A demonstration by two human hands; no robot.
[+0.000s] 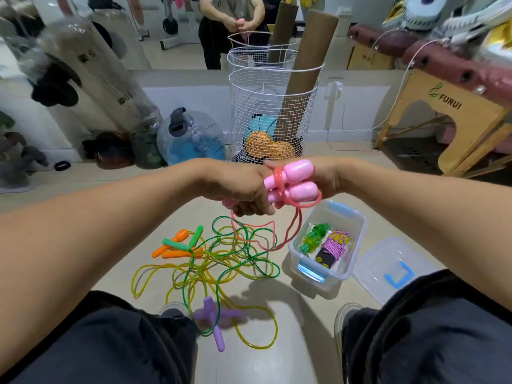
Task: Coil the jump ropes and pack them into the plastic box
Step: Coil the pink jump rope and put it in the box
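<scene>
Two coiled ropes lie in the clear plastic box [357, 225], lower right; left hand [243, 189] and right hand [325, 177] clasp the pink plastic handles [291, 178], red cord [279, 187] half wound; tangled green and yellow ropes [221, 261] remain.

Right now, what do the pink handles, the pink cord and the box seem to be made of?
Pink handles: likely hard plastic, smooth with a soft sheen. Pink cord: probably flexible PVC or rubber tubing, translucent, bending in loose loops. Box: clear plastic, contents visible through the walls, with blue latches.
</scene>
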